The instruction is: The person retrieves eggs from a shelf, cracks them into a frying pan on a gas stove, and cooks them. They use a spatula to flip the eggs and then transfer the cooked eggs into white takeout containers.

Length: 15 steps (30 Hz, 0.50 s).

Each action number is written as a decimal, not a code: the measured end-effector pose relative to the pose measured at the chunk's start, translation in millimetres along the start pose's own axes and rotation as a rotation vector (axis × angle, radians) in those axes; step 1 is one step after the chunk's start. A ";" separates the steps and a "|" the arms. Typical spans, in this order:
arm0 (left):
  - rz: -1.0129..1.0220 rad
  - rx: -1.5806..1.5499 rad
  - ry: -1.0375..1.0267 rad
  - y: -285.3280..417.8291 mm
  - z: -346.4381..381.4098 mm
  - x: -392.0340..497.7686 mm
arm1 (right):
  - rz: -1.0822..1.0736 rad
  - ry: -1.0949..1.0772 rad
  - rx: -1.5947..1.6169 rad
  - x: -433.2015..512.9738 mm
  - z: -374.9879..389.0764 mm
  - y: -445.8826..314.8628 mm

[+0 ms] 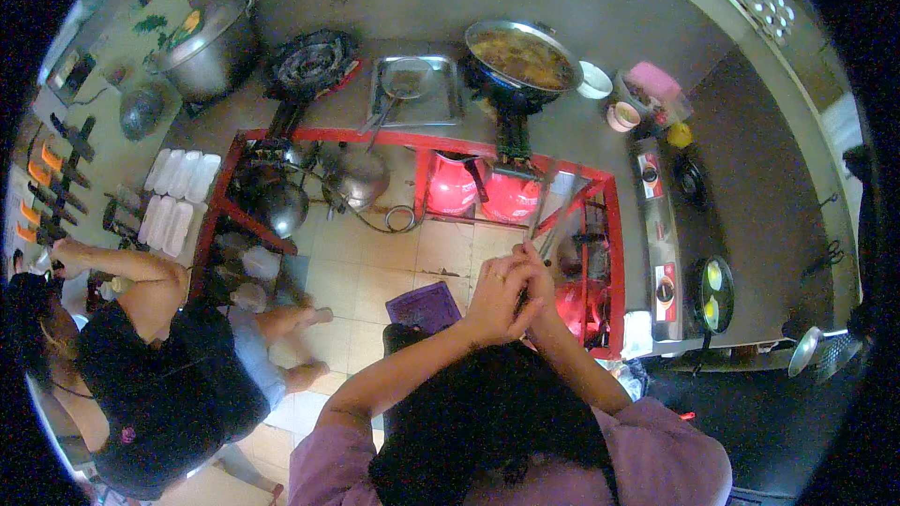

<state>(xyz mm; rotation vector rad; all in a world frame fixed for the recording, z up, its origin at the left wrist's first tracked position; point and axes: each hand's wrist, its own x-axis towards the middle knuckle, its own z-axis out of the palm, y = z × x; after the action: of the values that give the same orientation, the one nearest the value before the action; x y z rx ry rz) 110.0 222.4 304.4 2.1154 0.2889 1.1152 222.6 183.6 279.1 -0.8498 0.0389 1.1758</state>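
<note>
My left hand [498, 292], with a ring on one finger, is folded against my right hand [540, 295] in front of my chest. Long metal tongs [545, 207] stick out beyond my fingers towards the counter, and my right hand seems closed around them. Overlapping fingers hide the grip, so what my left hand holds is unclear. Ahead, a wide pan [524, 56] of browned food in bubbling liquid sits on a lit burner. Left of it, a skimmer [408, 81] with a long handle lies on a steel tray [446, 95].
At left a person [162, 379] in black reaches towards the wall. Foam trays [172, 186] are stacked on the counter. Under it stand red gas cylinders [450, 186] inside a red frame [330, 135]. A frying pan [716, 313] with two eggs rests on the right-hand stove.
</note>
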 end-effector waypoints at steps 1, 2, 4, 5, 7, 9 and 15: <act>0.102 0.015 -0.005 0.9 0.7 -1.5 | -0.018 0.040 -0.011 -0.6 -4.4 5.1; 0.152 0.029 0.017 1.6 2.6 -3.2 | -0.009 0.029 -0.023 0.3 -9.1 11.3; 0.103 0.000 0.007 -0.1 3.3 -8.2 | 0.010 0.050 -0.048 3.2 -19.0 20.5; 0.088 -0.037 0.024 -0.5 4.0 -10.9 | 0.020 0.084 -0.056 3.6 -23.1 24.4; 0.109 -0.017 0.005 -2.3 6.6 -12.5 | 0.011 0.005 -0.010 3.6 -27.6 27.0; 0.126 -0.008 0.011 -2.6 8.2 -11.6 | -0.020 -0.214 0.101 0.6 -26.3 25.0; -0.046 -0.088 -0.027 -5.4 2.2 3.3 | 0.057 0.132 -0.184 -11.6 -5.9 -12.0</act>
<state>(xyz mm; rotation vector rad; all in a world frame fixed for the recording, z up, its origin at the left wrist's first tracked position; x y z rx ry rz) 114.4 226.8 302.0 2.0352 0.2693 1.0533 229.9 169.5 286.9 -1.0941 0.0639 1.1878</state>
